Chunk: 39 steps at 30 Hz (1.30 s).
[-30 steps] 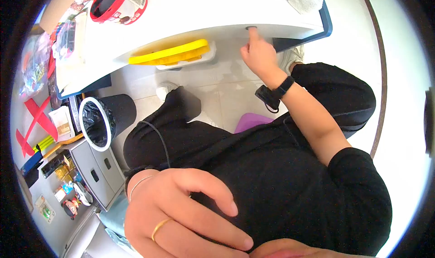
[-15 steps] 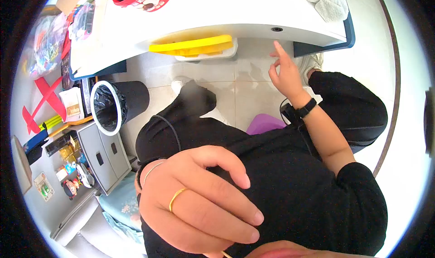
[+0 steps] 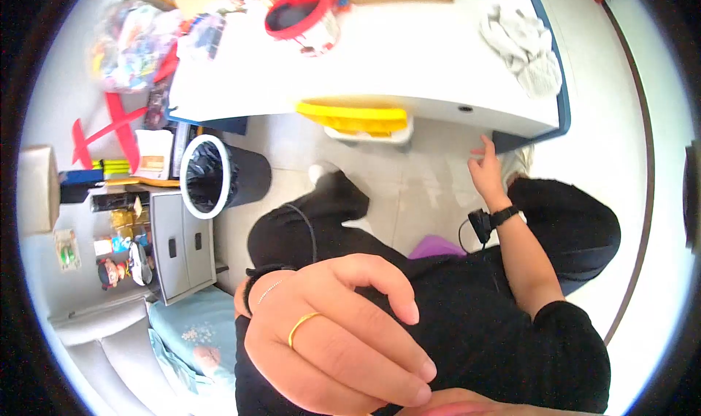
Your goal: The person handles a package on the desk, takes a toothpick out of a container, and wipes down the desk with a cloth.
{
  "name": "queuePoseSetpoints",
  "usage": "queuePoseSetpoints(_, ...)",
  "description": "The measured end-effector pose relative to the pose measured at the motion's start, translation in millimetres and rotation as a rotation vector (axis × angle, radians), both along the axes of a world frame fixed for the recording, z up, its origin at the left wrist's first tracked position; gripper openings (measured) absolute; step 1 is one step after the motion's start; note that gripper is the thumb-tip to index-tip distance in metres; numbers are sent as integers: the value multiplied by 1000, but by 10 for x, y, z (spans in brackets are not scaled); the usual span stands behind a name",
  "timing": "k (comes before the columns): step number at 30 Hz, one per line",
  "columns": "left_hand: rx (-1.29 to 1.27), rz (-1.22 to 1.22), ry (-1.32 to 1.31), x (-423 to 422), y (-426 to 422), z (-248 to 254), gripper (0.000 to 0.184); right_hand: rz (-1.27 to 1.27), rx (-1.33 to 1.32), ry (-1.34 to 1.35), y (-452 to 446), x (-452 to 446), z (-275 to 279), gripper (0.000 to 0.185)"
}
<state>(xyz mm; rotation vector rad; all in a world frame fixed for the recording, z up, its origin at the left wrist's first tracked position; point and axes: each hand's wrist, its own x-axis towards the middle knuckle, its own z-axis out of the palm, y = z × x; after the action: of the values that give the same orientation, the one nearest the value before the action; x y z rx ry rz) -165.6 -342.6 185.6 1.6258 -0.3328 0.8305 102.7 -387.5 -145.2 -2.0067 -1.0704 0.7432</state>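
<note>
White surface (image 3: 416, 58), its front edge bearing a dark round fitting (image 3: 465, 109) near the right hand (image 3: 491, 173), whose empty-looking, loosely parted fingers are best held relaxed, clear of that edge; left hand (image 3: 328, 343) curls inward, contents impossible to tell.

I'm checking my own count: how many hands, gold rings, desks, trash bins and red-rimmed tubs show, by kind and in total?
Hands: 2
Gold rings: 1
Desks: 1
Trash bins: 1
Red-rimmed tubs: 1
Total: 6
</note>
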Motion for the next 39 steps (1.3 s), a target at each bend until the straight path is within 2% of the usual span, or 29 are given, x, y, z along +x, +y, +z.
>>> queuePoseSetpoints(2, 109, 41, -27, -23, -45, 192, 13, 16, 82, -1, 72, 60, -121, 61)
queuePoseSetpoints(4, 358, 179, 4, -83, -122, 475, 13, 29, 162, 9, 173, -38, 2, 60)
queuePoseSetpoints(8, 639, 287, 304, -177, -392, 1150, 14, 90, 177, -7, 208, -219, 304, 56)
queuePoseSetpoints(9, 760, 246, 351, -183, -432, 1219, 12, 138, 157, -16, 184, -273, 327, 55)
queuePoseSetpoints(10, 774, 227, 361, -150, -510, 1304, 12, 177, 132, -24, 143, -326, 341, 55)
queuePoseSetpoints(13, 912, 324, 598, 38, -800, 1530, 8, 252, 172, 17, 108, -428, 215, 56)
queuePoseSetpoints(14, 923, 299, 595, 95, -872, 1555, 8, 227, 175, 24, 98, -449, 194, 56)
queuePoseSetpoints(16, 1055, 420, 654, 203, -1032, 1568, 7, 275, 135, -53, 83, -482, 183, 55)
queuePoseSetpoints(17, 1130, 510, 663, 271, -1147, 1563, 7, 257, 131, -45, 68, -476, 129, 55)
queuePoseSetpoints(18, 1134, 489, 662, 376, -1164, 1524, 7, 279, 155, -44, 47, -466, 98, 55)
queuePoseSetpoints(20, 1322, 526, 250, 567, -1156, 1464, 12, 286, 184, -39, -22, -429, 69, 55)
queuePoseSetpoints(21, 1332, 510, 246, 614, -1219, 1483, 12, 283, 146, -32, -36, -404, 86, 54)
queuePoseSetpoints(22, 1352, 503, 355, 648, -1298, 1511, 8, 281, 109, -27, -46, -370, 104, 54)
queuePoseSetpoints(23, 1370, 497, 464, 695, -1356, 1536, 8, 266, 117, -21, -62, -336, 119, 54)
queuePoseSetpoints(24, 1382, 481, 459, 765, -1371, 1520, 8, 245, 159, -24, -76, -301, 123, 53)
queuePoseSetpoints(28, 1305, 392, 332, 1107, -1280, 1390, 7, 157, 251, 19, -84, -122, 132, 52)
queuePoseSetpoints(31, 1168, 284, 144, 1399, -1200, 1150, 4, 79, 200, 76, -43, -18, 138, 53)
queuePoseSetpoints(32, 1125, 268, 80, 1470, -1197, 1053, 4, 127, 219, 66, -21, -5, 131, 53)
queuePoseSetpoints(34, 997, 202, 8, 1558, -1204, 918, 7, 63, 268, 61, -8, 25, 12, 55)
queuePoseSetpoints(36, 855, 216, -89, 1617, -1241, 808, 11, 95, 265, 87, 70, -8, -82, 55)
queuePoseSetpoints(37, 865, 277, -83, 1609, -1277, 752, 11, 67, 249, 120, 103, -22, -116, 55)
queuePoseSetpoints(39, 706, 295, -173, 1577, -1332, 648, 8, 133, 261, 139, 119, -24, -191, 55)
